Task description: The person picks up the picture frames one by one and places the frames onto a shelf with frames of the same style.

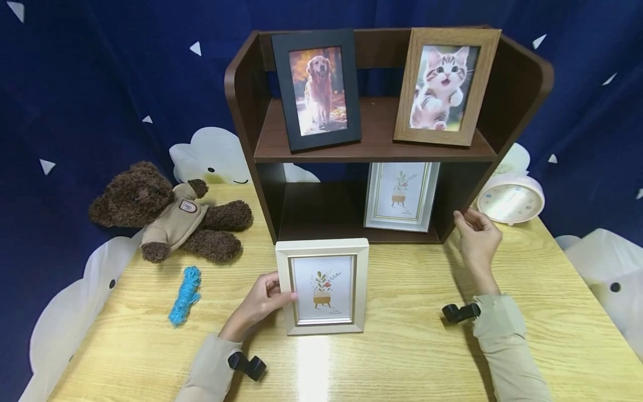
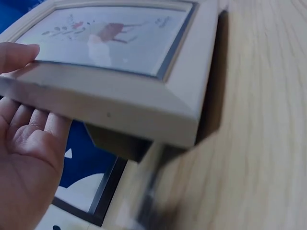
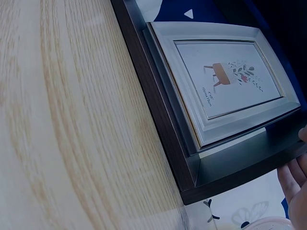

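Left hand (image 1: 262, 298): pinching the cream frame (image 1: 322, 287) by its 9 o'clock side, thumb on the front, fingers curled behind. Clock bearings follow the head view.

Cream frame: in front of the shelf (image 1: 375, 125), over the near part of the counter (image 1: 402, 312). Long axis runs 12 to 6 o'clock; the picture faces the person, plant top toward 12. A dark support (image 2: 115, 141) shows at its back in the left wrist view. Whether the bottom edge touches the counter cannot be told.

Right hand (image 1: 479, 237): gripping the low front edge of the shelf's 3 o'clock panel, thumb inside, fingers outside.

Outward from the cream frame: the silver-white frame (image 1: 402, 196) stands in the lower compartment between 1 and 2 o'clock, upright, picture facing forward. On the upper level, a dark frame (image 1: 321, 89) with a dog picture lies at 12 o'clock, its top leaning toward 11; a wood-toned frame (image 1: 447, 86) with a kitten picture lies at 1, its top leaning toward 1.

Blue cord bundle (image 1: 185, 296) at 9 o'clock. Teddy bear (image 1: 176, 223) at 10, lying head toward 9. Round white object (image 1: 510, 199) at 2, just beside the right hand.
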`<act>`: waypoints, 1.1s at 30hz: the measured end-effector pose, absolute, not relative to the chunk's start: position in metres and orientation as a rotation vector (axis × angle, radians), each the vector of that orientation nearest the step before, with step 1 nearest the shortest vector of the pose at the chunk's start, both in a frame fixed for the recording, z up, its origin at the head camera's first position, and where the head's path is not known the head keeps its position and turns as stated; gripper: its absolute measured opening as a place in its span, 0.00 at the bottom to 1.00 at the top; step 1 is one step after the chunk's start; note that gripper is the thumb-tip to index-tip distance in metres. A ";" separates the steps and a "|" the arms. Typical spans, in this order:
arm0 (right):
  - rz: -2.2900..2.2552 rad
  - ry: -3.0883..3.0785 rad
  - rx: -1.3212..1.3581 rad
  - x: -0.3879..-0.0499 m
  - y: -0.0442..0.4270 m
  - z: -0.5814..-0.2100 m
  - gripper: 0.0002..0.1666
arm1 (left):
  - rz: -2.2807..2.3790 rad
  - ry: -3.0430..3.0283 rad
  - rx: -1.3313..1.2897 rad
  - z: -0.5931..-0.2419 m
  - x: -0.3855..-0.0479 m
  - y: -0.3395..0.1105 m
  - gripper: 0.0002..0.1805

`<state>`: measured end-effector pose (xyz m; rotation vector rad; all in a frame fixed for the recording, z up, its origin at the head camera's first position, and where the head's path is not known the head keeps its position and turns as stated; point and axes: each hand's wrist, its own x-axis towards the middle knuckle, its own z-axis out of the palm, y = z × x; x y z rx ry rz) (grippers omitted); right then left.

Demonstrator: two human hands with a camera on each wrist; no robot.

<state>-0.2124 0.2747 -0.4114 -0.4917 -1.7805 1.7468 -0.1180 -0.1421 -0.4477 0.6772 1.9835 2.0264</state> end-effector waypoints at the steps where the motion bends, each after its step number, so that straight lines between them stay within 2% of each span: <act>1: 1.755 -1.774 -0.487 -0.211 0.274 -0.410 0.12 | 2.014 2.002 0.673 -0.448 -0.117 -0.143 0.20; 11: 1.763 -1.761 -0.473 -0.209 0.272 -0.408 0.14 | 1.987 2.059 0.723 -0.455 -0.111 -0.152 0.23; 22: 1.717 -1.769 -0.487 -0.221 0.282 -0.426 0.11 | 1.898 2.235 0.513 -0.454 -0.104 -0.155 0.21; 33: 1.716 -1.759 -0.481 -0.223 0.283 -0.428 0.12 | 1.823 2.294 0.366 -0.451 -0.101 -0.157 0.25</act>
